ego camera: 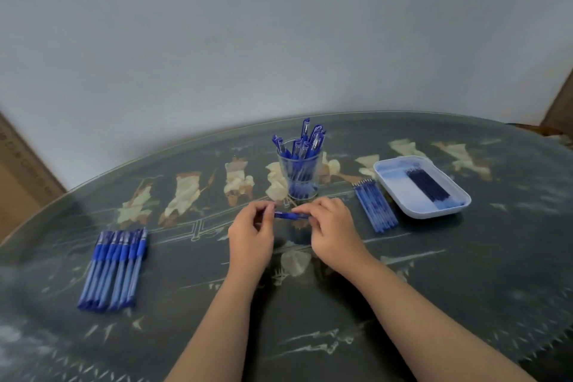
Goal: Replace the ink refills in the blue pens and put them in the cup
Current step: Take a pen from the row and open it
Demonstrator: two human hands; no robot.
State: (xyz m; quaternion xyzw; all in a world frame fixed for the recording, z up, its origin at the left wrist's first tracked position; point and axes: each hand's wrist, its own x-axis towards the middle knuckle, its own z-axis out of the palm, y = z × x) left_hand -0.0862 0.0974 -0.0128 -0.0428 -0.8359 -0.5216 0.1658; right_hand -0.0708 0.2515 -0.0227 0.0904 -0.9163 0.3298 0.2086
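Observation:
A blue pen (286, 215) lies level just above the table in front of me, held at both ends. My left hand (250, 237) pinches its left end and my right hand (333, 234) pinches its right end. Just behind the pen stands a clear glass cup (300, 175) with several blue pens upright in it. A row of several blue pens (114, 268) lies flat at the left. Several blue refills (375, 206) lie side by side at the right.
A white tray (400, 195) at the right holds a bundle of dark refills (429, 187). The dark round table (403, 304) has a pale inlaid pattern. A grey wall rises behind it, with a cardboard box (18, 183) at the far left.

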